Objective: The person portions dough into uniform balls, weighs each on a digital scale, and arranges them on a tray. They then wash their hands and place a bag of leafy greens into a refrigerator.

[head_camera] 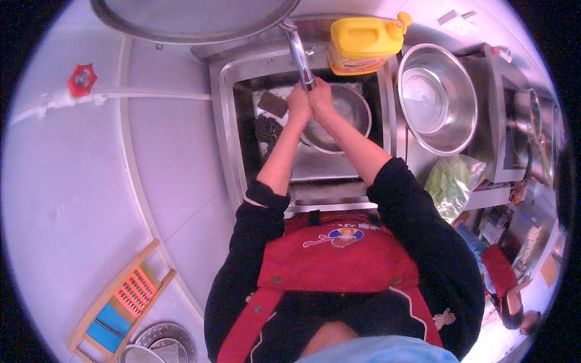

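My left hand (298,105) and my right hand (321,100) are pressed close together at the mouth of a chrome faucet (298,52). The fingers point away from me and are largely hidden, so their grip cannot be made out. Beneath them, a round metal pan or bowl (354,109) sits in the stainless steel sink (222,131), partly covered by my right forearm. Left of my hands, a dark flat rectangular pad (273,105) lies in the basin. Below it is a dark, clumped mass (268,131).
A yellow jug (361,45) stands at the sink's back right corner. Right of the sink are a large steel basin (460,109) and bagged leafy greens (449,181). A big round metal vessel (195,18) overhangs the back left. Another person (501,272) is at far right.
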The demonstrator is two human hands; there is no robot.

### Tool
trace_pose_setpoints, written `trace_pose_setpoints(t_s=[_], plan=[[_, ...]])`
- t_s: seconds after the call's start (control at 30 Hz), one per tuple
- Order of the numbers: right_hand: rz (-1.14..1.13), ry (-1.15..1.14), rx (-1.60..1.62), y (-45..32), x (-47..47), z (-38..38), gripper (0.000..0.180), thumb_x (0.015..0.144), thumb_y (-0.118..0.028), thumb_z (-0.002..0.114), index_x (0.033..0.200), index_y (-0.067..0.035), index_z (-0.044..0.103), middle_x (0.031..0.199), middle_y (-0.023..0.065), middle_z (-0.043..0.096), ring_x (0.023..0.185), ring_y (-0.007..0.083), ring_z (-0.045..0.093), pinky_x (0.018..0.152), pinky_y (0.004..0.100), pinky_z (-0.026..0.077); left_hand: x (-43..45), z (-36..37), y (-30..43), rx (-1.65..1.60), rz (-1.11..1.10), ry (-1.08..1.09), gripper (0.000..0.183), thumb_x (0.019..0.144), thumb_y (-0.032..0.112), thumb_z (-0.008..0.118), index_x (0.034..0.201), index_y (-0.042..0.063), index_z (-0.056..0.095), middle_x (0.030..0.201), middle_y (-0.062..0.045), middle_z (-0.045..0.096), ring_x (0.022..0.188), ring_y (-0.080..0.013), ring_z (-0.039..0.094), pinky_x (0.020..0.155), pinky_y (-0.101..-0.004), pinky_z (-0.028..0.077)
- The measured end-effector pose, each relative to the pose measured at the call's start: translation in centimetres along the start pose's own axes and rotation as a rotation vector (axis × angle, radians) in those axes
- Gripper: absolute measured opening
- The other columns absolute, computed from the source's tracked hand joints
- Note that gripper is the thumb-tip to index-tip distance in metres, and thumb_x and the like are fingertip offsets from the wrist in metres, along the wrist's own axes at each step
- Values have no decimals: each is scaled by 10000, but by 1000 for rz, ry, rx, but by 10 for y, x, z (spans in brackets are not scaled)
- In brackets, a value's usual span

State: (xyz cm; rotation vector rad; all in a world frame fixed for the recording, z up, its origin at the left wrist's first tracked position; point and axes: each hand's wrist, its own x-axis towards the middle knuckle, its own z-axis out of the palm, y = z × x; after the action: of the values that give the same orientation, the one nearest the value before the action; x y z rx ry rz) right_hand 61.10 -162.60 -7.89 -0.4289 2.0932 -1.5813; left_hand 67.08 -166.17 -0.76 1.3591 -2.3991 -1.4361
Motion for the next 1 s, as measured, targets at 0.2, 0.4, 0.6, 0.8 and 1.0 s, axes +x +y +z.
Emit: trace_pose_setpoints(t_s=[0.2,0.4,0.6,0.8,1.0], plan=[[-127,34,-88,-61,22,-15,182,846,-174,529,829,-12,610,788,180,618,729,315,608,658,422,468,-2,4,-19,-1509,-248,-188,261,978,291,487,1017,53,588,879,-51,608,820,-208,590,789,-357,500],[-76,59,-400,-36,74,-6,263,872,-232,579,1000,-3,581,838,162,657,742,310,639,602,442,500,-5,-4,-12,-1624,-317,-106,323,990,281,459,1041,-28,539,947,-135,601,870,-258,586,813,-391,505],[-166,-74,-973,-19,105,-2,435,835,-308,612,1182,-56,538,913,171,661,822,334,638,647,489,503,5,3,-31,-1570,-331,-173,318,981,228,368,1030,-33,544,983,-187,613,971,-344,595,909,-475,496],[119,-265,-242,11,54,-33,281,886,-295,573,1005,-44,617,910,127,659,819,237,640,720,398,510,20,32,-78,-1475,-429,-140,252,943,187,439,993,-25,565,978,-182,626,980,-338,608,888,-471,508],[72,-168,-225,184,18,-79,324,921,-333,580,993,-23,642,861,65,654,811,178,631,760,307,510,-4,54,-103,-1327,-622,-138,340,959,285,477,1141,1,516,1067,-156,578,973,-296,581,857,-451,474]])
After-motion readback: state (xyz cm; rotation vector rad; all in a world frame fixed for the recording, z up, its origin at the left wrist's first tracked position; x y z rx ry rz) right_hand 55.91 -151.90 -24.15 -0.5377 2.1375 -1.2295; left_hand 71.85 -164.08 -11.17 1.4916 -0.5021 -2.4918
